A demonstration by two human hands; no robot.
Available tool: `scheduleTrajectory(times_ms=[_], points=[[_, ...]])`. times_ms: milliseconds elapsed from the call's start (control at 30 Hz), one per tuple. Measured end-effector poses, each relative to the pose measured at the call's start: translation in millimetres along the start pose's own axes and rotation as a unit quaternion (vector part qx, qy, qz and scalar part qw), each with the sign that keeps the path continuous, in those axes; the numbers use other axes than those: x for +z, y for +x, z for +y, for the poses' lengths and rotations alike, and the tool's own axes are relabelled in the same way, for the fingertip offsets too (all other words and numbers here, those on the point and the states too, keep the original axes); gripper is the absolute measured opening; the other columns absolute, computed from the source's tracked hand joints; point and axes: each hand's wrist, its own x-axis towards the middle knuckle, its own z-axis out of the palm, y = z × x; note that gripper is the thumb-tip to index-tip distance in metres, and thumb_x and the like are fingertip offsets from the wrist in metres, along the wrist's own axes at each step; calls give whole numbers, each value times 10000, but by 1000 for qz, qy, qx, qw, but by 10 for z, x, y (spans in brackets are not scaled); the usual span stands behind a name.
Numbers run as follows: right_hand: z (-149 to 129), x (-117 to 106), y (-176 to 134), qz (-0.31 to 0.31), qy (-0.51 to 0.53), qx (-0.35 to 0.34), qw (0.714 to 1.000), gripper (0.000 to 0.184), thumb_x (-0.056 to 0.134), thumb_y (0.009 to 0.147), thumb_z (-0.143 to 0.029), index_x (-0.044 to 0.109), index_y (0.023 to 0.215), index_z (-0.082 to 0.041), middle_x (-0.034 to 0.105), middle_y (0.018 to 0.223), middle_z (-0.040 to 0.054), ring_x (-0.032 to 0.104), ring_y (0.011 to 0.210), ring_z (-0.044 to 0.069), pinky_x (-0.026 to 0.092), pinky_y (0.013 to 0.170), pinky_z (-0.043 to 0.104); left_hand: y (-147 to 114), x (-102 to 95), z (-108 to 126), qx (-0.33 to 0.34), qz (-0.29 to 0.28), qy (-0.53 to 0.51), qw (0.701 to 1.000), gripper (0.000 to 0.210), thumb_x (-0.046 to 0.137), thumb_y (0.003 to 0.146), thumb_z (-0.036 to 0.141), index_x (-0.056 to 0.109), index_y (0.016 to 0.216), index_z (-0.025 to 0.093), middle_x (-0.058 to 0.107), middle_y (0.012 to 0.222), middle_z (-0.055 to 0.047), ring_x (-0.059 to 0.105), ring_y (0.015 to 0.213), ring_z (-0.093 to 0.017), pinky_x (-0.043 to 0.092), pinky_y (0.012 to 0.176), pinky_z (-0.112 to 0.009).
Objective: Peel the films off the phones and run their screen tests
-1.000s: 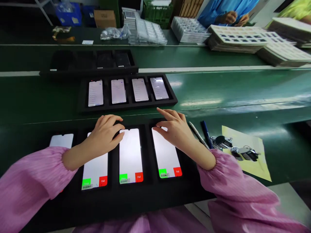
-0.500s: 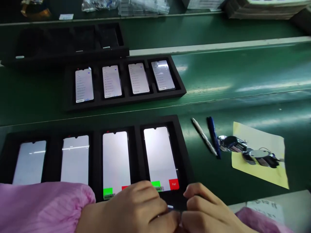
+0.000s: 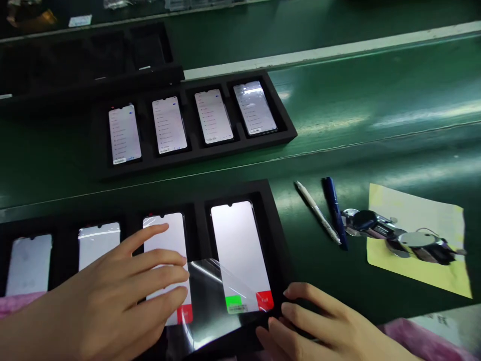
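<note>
My left hand (image 3: 131,281) reaches over the third phone (image 3: 165,228) in the near black tray (image 3: 276,240), its fingers stretched out and apart; its thumb is hidden. A clear plastic film (image 3: 210,311) spans between my hands, over the lower part of the rightmost phone (image 3: 238,245). That phone's white screen has a green box and a red "Fail" box. At the film's right end, my right hand (image 3: 308,321) has its fingers curled in and seems to grip the edge. Two more phones, one of them a pale-screened phone (image 3: 30,260), lie to the left.
Beyond, a second black tray (image 3: 210,150) holds several lit phones. Another dark tray (image 3: 165,75) stands at the back left. On the right lie a white pen (image 3: 317,210), a blue pen (image 3: 334,210), and shiny metal pieces (image 3: 417,245) on yellow paper (image 3: 387,258).
My hands, earlier together at the tray's front edge, have parted. The left has moved left and up over the third phone with its fingers spread, and the clear film now shows between them.
</note>
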Motion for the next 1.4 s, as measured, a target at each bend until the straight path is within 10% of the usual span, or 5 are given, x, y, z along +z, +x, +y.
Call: scheduleTrajectory(times_ms=[167,433,600,1133,1400], points=[[58,54,-97,31,-31,15,999,389,356,1112,-154,739,1178,-154,775,1030,-2,670,835,135,509,1008,373,198,-33,-167,42,-15,6,999,298,567,926,92,679,1135,272,793,1061,53,737,1064,-136,370,1313,-417],[324,-104,373,68,-13,5,998,236,522,1038,-110,740,973,-175,722,843,17,625,735,155,518,696,378,11,9,-377,-153,57,140,977,235,561,1004,377,724,1160,315,731,1170,-56,695,1098,-296,522,1064,-578],[714,-111,821,225,109,180,951,73,713,961,-189,743,906,-224,638,885,24,622,751,132,533,620,278,-202,62,-493,-248,20,219,943,387,443,1038,462,755,1138,256,673,1327,-126,610,1238,-421,469,1018,-663],[700,-55,859,323,202,274,883,56,740,894,-209,687,879,-215,687,917,15,620,728,142,541,637,311,-136,-18,-404,-249,82,167,951,267,575,1026,374,751,913,210,754,1087,-34,660,1089,-250,505,1068,-542],[503,-61,776,319,218,272,881,69,726,916,-180,683,870,-207,670,892,-4,539,585,84,481,512,257,-334,-66,23,-273,141,72,949,172,682,963,426,765,938,277,818,1024,87,551,500,-32,415,464,-219]])
